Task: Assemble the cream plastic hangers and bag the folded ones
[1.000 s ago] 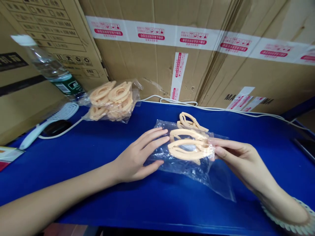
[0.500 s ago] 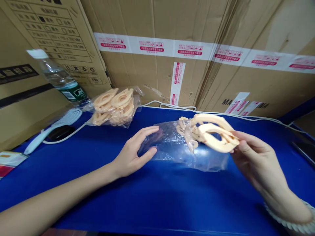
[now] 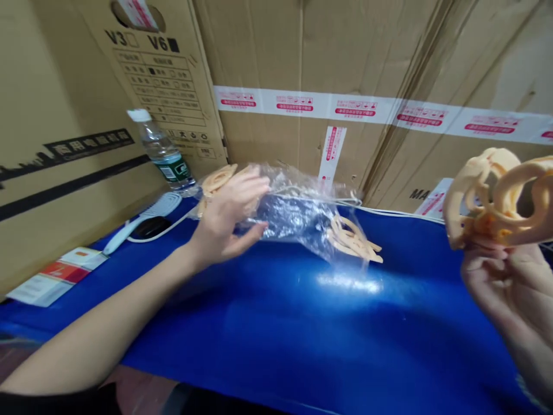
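My right hand point(image 3: 505, 288), at the right edge, pinches beige looped plastic pieces point(image 3: 492, 196), shaped like parts of hair claw clips. They are raised well above the table, with orange-brown marks near the pinched end. My left hand point(image 3: 235, 213) has its fingers stretched and thumb apart, slightly blurred. It lies over the left end of a crumpled clear plastic bag point(image 3: 289, 213); whether it touches the bag I cannot tell. More beige loops point(image 3: 352, 242) lie at the bag's right end, partly under the film. Behind my left hand, a packed bundle of beige pieces point(image 3: 218, 180) is mostly hidden.
On the blue table point(image 3: 280, 323), a water bottle point(image 3: 166, 153) stands at the back left, near a pale hairbrush point(image 3: 147, 216), a black oval object point(image 3: 149, 227) and a red-white card point(image 3: 60, 275). A white cable point(image 3: 400, 213) runs along the cardboard boxes point(image 3: 276, 138) behind.
My right hand has lifted beige pieces up and right, away from the bag. My left hand and the bag have moved back toward the packed bundle. The view has shifted left.
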Demonstrator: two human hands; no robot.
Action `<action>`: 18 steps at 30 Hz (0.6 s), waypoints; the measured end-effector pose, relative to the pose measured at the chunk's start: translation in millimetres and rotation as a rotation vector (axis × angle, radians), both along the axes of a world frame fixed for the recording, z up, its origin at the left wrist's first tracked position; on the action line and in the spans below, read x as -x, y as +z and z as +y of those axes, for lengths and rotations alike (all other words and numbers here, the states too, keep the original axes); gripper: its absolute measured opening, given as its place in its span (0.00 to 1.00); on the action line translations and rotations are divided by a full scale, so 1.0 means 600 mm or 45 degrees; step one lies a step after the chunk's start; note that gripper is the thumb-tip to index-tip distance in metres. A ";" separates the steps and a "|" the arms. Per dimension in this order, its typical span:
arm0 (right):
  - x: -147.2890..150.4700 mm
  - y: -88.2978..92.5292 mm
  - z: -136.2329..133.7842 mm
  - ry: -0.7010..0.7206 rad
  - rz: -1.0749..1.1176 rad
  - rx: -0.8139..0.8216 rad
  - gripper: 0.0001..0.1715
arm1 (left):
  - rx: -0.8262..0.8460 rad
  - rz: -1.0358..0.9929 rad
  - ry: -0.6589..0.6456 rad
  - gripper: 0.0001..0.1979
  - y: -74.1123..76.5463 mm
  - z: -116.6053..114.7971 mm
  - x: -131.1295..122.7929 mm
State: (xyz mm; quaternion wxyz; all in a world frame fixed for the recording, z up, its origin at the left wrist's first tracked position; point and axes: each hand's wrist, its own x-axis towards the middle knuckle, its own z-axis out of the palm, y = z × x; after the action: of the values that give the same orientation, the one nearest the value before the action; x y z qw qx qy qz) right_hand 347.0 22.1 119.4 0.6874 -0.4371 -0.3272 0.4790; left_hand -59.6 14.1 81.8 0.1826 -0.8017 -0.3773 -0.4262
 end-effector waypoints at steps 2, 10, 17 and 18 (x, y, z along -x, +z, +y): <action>0.001 -0.011 0.008 0.059 -0.040 -0.001 0.09 | 0.008 -0.074 0.207 0.28 0.022 0.010 0.040; 0.045 -0.080 0.046 0.271 -0.108 0.173 0.36 | 0.237 -0.168 0.392 0.31 0.010 0.079 0.182; 0.031 -0.144 0.086 0.357 -0.559 0.033 0.23 | -0.176 -0.027 0.316 0.32 0.001 0.033 0.088; 0.025 -0.150 0.091 0.345 -0.712 -0.012 0.22 | -0.235 0.001 0.232 0.33 -0.004 0.020 0.060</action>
State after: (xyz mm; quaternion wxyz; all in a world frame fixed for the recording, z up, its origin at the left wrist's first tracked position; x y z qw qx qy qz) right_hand 332.1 76.6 29.5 0.5026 -0.5013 -0.5610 0.4259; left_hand -95.4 26.3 79.1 0.2936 -0.7441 -0.4075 -0.4404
